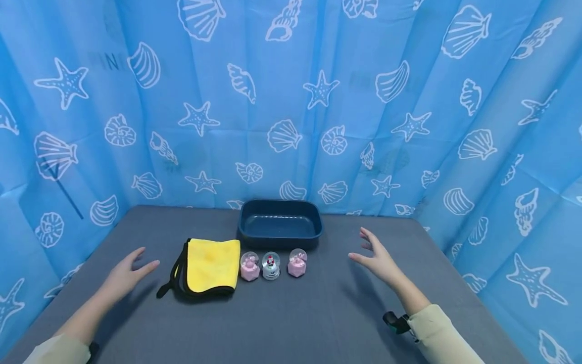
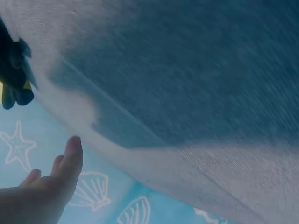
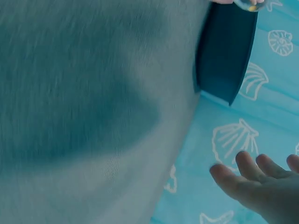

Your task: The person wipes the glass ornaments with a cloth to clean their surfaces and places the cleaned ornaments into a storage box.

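My left hand [image 1: 129, 273] hovers over the left side of the table, fingers relaxed and holding nothing. Just right of it lies a folded yellow cloth [image 1: 212, 265] with black edging and a black loop. My right hand [image 1: 378, 258] is held above the table's right side, thumb and fingers apart, with nothing in it. Between the hands stand three small snow globes in a row: a pink one [image 1: 250, 266] beside the cloth, a white one [image 1: 271, 266] with a red figure inside, and another pink one [image 1: 297, 263] a little apart to the right.
Behind the globes sits a dark blue rectangular dish [image 1: 280, 237] near the back edge of the grey table [image 1: 291, 323]. A blue curtain [image 1: 291, 101] with white shells and starfish surrounds the table at the back and sides.
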Motion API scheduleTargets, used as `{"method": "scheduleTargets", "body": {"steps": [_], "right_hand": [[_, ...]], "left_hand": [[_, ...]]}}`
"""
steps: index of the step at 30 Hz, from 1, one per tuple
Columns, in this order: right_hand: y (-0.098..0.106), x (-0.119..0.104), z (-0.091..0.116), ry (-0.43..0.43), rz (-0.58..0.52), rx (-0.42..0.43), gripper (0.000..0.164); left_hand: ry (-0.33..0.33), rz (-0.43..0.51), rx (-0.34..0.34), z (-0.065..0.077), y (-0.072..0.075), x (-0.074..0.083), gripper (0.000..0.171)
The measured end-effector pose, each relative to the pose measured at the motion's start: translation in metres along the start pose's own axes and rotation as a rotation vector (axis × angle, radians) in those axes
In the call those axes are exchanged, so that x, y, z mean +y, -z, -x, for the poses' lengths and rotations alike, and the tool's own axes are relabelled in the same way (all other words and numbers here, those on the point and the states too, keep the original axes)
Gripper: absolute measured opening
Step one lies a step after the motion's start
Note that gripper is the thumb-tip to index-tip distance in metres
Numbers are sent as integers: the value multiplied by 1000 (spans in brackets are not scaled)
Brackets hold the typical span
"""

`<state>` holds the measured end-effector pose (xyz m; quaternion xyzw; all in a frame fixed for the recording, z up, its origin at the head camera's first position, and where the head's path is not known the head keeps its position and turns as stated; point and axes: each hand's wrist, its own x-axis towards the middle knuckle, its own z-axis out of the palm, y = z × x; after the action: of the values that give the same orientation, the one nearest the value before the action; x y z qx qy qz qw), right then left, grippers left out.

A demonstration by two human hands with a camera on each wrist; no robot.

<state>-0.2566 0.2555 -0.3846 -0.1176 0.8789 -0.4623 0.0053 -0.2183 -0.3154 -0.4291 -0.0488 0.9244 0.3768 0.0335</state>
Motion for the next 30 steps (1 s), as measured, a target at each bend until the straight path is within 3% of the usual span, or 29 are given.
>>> {"method": "scheduleTargets", "body": {"steps": [5, 8, 18, 24, 30], "right_hand": [[-10, -1, -3, -71, -180, -63, 80], [-16, 0, -5, -109, -262, -77, 79], [-36, 0, -11, -191, -389, -88, 81], [-48, 0, -14, -250, -457, -86, 81], [-56, -1, -16, -291, -511, -72, 79]], "left_hand": [[80, 159, -43, -14, -8, -15, 98], [126, 228, -54, -18, -12, -17, 100], [173, 270, -101, -4, -13, 21, 94], [220, 355, -135, -4, -17, 28, 103], [250, 398, -151, -7, -21, 33, 100]]}}
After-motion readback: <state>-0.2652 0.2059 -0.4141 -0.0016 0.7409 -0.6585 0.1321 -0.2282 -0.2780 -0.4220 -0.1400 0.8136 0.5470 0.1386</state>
